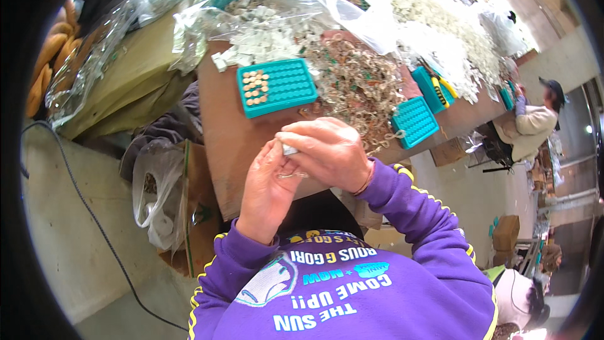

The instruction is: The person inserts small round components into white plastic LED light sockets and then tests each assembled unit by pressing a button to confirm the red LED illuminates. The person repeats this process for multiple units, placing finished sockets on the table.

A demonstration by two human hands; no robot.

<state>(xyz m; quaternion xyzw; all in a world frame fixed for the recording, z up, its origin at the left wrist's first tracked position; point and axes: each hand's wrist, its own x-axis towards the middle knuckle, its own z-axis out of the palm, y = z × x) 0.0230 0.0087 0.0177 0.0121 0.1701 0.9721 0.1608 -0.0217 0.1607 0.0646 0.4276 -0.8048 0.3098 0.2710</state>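
Observation:
My left hand (264,190) and my right hand (335,153) meet in front of the table's near edge. Their fingertips pinch a small white piece (289,150), partly hidden by the fingers. A thin pale loop (293,175) hangs by the left palm; I cannot tell whether it joins the white piece. Just beyond the hands lies a teal tray (280,109) with rows of hollows, its left part filled with small round tan pieces. To its right spreads a tangled heap of clear and brownish loops (365,82).
A second teal tray (416,123) sits right of the heap, near yellow-handled pliers (445,86). White pieces (267,41) and clear plastic sheeting (358,0) cover the back. At left stands a carton holding a plastic bag (157,192). A person (528,126) works at far right.

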